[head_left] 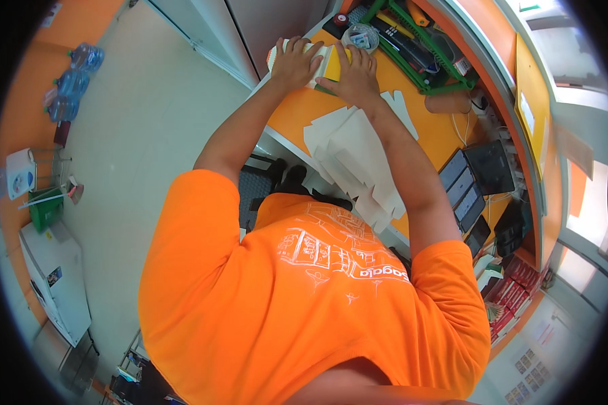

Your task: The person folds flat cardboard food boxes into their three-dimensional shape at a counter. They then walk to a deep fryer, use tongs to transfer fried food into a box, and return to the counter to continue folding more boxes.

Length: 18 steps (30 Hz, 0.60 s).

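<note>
Left grip (pixel 292 67), right grip (pixel 356 82) on one yellow-white carton (pixel 332 66)

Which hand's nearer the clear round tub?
Right. The right hand is close to the tub, on the yellow-and-white item; the left hand is farther left, on the item's white part.

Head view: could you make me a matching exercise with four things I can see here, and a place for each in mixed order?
Things:
1. Yellow-and-white block-shaped object
2. Flat pale card-like sheets
3. Green plastic tray
4. Clear blue plastic bottles

Places:
A. In a row near the picture's left edge
B. Spread on the orange-topped desk, partly past its edge
C. Touched by the left hand and the right hand
D. Beyond the right hand, toward the picture's top right

Pairs: 1-C, 2-B, 3-D, 4-A
</note>
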Motion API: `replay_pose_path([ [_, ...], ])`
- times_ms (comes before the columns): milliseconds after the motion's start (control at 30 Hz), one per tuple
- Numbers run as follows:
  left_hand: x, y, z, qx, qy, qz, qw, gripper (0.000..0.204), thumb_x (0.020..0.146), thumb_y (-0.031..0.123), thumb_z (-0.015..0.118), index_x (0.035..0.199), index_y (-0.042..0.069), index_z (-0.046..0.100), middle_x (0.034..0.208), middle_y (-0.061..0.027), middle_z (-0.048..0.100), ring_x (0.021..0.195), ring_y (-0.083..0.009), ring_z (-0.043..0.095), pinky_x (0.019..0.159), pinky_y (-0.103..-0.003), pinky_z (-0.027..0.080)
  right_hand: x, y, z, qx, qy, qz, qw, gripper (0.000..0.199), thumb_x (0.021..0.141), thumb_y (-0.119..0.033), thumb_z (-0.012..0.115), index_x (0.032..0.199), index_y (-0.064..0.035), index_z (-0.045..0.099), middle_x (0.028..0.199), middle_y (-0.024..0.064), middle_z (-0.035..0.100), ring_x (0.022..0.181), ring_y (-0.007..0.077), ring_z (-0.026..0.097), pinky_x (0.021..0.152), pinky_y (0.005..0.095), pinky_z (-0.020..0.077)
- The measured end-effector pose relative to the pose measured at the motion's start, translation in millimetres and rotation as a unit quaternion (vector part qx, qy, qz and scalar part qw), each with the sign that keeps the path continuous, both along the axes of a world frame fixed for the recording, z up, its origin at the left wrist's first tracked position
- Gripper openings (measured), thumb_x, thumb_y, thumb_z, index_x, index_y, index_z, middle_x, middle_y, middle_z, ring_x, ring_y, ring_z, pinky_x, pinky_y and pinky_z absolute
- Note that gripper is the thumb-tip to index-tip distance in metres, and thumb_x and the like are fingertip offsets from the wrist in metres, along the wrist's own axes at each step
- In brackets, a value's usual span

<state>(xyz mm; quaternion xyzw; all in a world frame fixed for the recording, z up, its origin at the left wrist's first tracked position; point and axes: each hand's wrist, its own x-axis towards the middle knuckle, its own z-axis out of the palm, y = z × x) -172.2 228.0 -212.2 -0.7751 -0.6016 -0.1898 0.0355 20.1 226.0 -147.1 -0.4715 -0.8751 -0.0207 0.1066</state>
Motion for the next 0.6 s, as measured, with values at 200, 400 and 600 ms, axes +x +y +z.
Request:
replay_pose_path([
  [200, -1.4, 5.7, 1.7, -0.041, 0.013, 0.010, 0.999, 0.048, 0.099, 0.046, 0.039, 0.139, 0.022, 0.049, 0.137, -0.0133, 0.050, 0.136, -0.0322, 0.038, 0.113, -0.064, 0.018, -0.7, 26.6, -4.0, -0.145, 0.108, -0.142, 0.973, 0.067, 0.095, -0.058, 0.046, 0.139, -0.0063, 0.048, 0.139, 0.0186, 0.041, 0.127, 0.0388, 0.041, 0.107, 0.0513, 0.0326],
  [400, -5.8, 18.9, 18.3, -0.093, 0.085, -0.039, 0.991, 0.045, 0.098, 0.041, 0.040, 0.134, 0.017, 0.051, 0.127, -0.0170, 0.056, 0.126, -0.0347, 0.048, 0.111, -0.063, 0.023, -8.9, 10.7, -2.4, -0.097, 0.084, -0.161, 0.979, 0.060, 0.097, -0.054, 0.046, 0.128, -0.0030, 0.053, 0.129, 0.0182, 0.044, 0.117, 0.0392, 0.049, 0.093, 0.0487, 0.0495],
  [600, -6.4, 16.7, 1.0, -0.068, 0.022, -0.050, 0.996, 0.045, 0.098, 0.039, 0.037, 0.130, 0.012, 0.051, 0.121, -0.0190, 0.058, 0.119, -0.0349, 0.051, 0.108, -0.053, 0.028, -13.2, 10.5, 6.3, -0.141, 0.082, -0.186, 0.969, 0.063, 0.097, -0.055, 0.045, 0.131, -0.0028, 0.050, 0.129, 0.0211, 0.043, 0.122, 0.0410, 0.046, 0.094, 0.0490, 0.0493],
])
